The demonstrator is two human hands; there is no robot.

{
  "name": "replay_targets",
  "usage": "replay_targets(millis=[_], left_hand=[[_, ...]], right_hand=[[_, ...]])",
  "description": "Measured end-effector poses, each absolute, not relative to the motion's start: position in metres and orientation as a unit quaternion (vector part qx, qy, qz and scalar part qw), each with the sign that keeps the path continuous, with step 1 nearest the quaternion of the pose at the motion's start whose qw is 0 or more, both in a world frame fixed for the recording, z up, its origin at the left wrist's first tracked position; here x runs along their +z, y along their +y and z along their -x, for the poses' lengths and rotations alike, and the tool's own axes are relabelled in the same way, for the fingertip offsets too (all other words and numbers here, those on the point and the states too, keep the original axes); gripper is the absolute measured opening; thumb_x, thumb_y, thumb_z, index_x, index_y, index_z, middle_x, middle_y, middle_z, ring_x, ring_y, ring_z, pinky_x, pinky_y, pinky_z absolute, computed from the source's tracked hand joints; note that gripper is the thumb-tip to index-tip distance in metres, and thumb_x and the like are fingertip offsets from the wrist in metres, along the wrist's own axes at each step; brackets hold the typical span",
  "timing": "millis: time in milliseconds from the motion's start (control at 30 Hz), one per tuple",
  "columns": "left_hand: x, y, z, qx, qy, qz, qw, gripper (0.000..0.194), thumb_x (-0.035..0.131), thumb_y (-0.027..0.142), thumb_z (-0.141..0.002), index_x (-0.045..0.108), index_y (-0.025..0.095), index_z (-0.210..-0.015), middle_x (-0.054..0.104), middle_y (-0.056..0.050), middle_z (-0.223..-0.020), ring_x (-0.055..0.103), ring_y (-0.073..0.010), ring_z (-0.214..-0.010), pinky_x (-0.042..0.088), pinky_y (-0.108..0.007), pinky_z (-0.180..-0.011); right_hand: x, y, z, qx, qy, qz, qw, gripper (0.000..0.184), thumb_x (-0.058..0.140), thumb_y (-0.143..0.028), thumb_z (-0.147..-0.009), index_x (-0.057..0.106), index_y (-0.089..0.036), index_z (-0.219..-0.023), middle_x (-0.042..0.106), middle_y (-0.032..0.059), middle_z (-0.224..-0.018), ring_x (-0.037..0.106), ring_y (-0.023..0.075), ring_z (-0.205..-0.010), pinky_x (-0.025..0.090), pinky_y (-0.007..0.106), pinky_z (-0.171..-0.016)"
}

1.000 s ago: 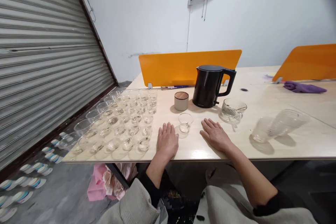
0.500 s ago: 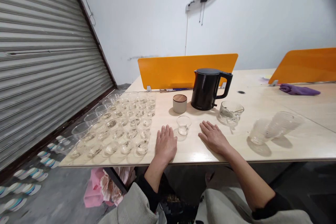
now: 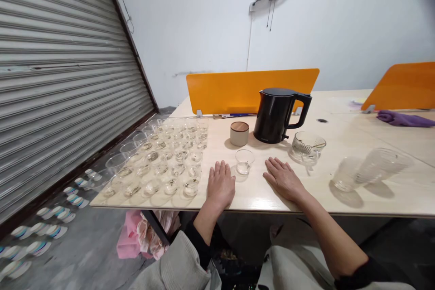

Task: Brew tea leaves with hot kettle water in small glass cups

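My left hand (image 3: 221, 184) lies flat on the tabletop near the front edge, fingers stretched out, holding nothing. Flat on the table to its right rests my right hand (image 3: 284, 178), also with fingers extended and nothing in it. Between and slightly beyond them stands a small clear plastic cup (image 3: 244, 161) with dark bits at its bottom. Behind that cup is a pale canister with a wooden lid (image 3: 239, 134). A black electric kettle (image 3: 276, 118) stands farther back, its handle to the right. Beyond my right hand sits a ribbed glass cup (image 3: 307, 145) with dark strands inside.
Many clear cups (image 3: 161, 156) with dark bits crowd the table's left side. Stacked clear cups (image 3: 379, 166) lie on their side at right. Orange partitions (image 3: 220, 93) stand behind, near a purple cloth (image 3: 404, 118). White-lidded containers (image 3: 44, 229) line the floor at left.
The whole scene has shifted slightly right in view as the camera turned a little left. Both hands stay flat on the table, and the objects stay in place.
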State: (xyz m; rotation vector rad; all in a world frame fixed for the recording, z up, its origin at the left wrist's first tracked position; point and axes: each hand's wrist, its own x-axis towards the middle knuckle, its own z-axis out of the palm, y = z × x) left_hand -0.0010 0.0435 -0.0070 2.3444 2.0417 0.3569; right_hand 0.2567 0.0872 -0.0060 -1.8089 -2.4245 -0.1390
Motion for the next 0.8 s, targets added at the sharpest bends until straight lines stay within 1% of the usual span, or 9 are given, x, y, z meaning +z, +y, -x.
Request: replay_targets(millis=[233,367,433,500,567,633,700,733,800], left_hand=[[-0.006,0.044,0.002,0.116,0.655,-0.746,0.009,0.059,0.033,0.034,-0.105,0.040,0.009,-0.158,0.030,-0.016,-0.170,0.023,-0.0340,-0.159,0.020,-0.053,-0.130],[-0.007,0.044,0.002,0.122,0.650,-0.750,0.018,0.060,0.032,0.033,-0.105,0.039,0.005,-0.158,0.030,-0.018,-0.169,0.022,-0.0356,-0.159,0.020,-0.055,-0.129],[-0.007,0.044,0.002,0.122,0.649,-0.751,0.020,0.061,0.032,0.033,-0.105,0.039,0.005,-0.158,0.030,-0.019,-0.169,0.022,-0.0362,-0.159,0.020,-0.055,-0.129],[-0.008,0.044,0.001,0.122,0.650,-0.750,0.020,0.060,0.032,0.033,-0.105,0.040,0.005,-0.158,0.030,-0.019,-0.169,0.022,-0.0361,-0.159,0.020,-0.055,-0.129],[-0.008,0.044,0.001,0.123,0.651,-0.749,0.016,0.059,0.032,0.032,-0.105,0.041,0.006,-0.157,0.031,-0.018,-0.169,0.023,-0.0360,-0.159,0.020,-0.055,-0.129],[-0.007,0.043,0.001,0.122,0.652,-0.749,0.015,0.059,0.032,0.031,-0.105,0.041,0.006,-0.157,0.031,-0.018,-0.169,0.024,-0.0359,-0.158,0.021,-0.055,-0.129],[-0.006,0.042,0.001,0.119,0.653,-0.748,0.017,0.059,0.032,0.031,-0.105,0.041,0.005,-0.157,0.031,-0.019,-0.169,0.025,-0.0361,-0.158,0.021,-0.055,-0.129],[-0.006,0.042,0.001,0.118,0.653,-0.748,0.017,0.059,0.032,0.031,-0.105,0.041,0.005,-0.157,0.031,-0.019,-0.169,0.025,-0.0361,-0.158,0.021,-0.055,-0.129],[-0.006,0.041,0.001,0.117,0.652,-0.749,0.015,0.059,0.032,0.032,-0.105,0.041,0.004,-0.157,0.031,-0.019,-0.169,0.025,-0.0363,-0.158,0.021,-0.054,-0.129]], right_hand=[[-0.005,0.087,-0.257,-0.044,-0.801,0.593,0.065,0.062,0.034,-0.044,-0.104,0.047,-0.013,-0.156,0.037,0.0161,-0.167,0.032,0.0346,-0.155,0.028,0.059,-0.124],[-0.006,0.087,-0.256,-0.038,-0.806,0.584,0.094,0.060,0.035,-0.044,-0.103,0.051,-0.013,-0.153,0.041,0.0173,-0.164,0.035,0.0356,-0.153,0.029,0.061,-0.122],[-0.003,0.083,-0.259,-0.033,-0.809,0.569,0.145,0.058,0.037,-0.043,-0.103,0.053,-0.014,-0.151,0.046,0.0177,-0.161,0.040,0.0341,-0.150,0.035,0.056,-0.121],[0.007,0.074,-0.266,-0.038,-0.791,0.567,0.227,0.057,0.039,-0.044,-0.103,0.055,-0.015,-0.149,0.056,0.0178,-0.154,0.051,0.0323,-0.143,0.044,0.049,-0.115],[0.028,0.060,-0.280,-0.066,-0.745,0.587,0.310,0.056,0.040,-0.047,-0.103,0.055,-0.017,-0.148,0.066,0.0169,-0.140,0.063,0.0314,-0.127,0.052,0.044,-0.104],[0.056,0.047,-0.297,-0.121,-0.691,0.618,0.354,0.055,0.040,-0.048,-0.104,0.054,-0.018,-0.148,0.072,0.0160,-0.126,0.069,0.0305,-0.109,0.056,0.042,-0.090],[0.086,0.040,-0.315,-0.190,-0.647,0.656,0.340,0.056,0.040,-0.047,-0.104,0.054,-0.015,-0.148,0.073,0.0168,-0.116,0.069,0.0311,-0.099,0.055,0.041,-0.080],[0.099,0.040,-0.323,-0.215,-0.633,0.675,0.313,0.055,0.040,-0.046,-0.104,0.055,-0.015,-0.146,0.073,0.0172,-0.115,0.069,0.0318,-0.098,0.054,0.041,-0.077],[0.121,0.047,-0.336,-0.235,-0.622,0.710,0.234,0.051,0.039,-0.042,-0.103,0.061,-0.015,-0.141,0.072,0.0187,-0.116,0.069,0.0323,-0.098,0.052,0.039,-0.072]])
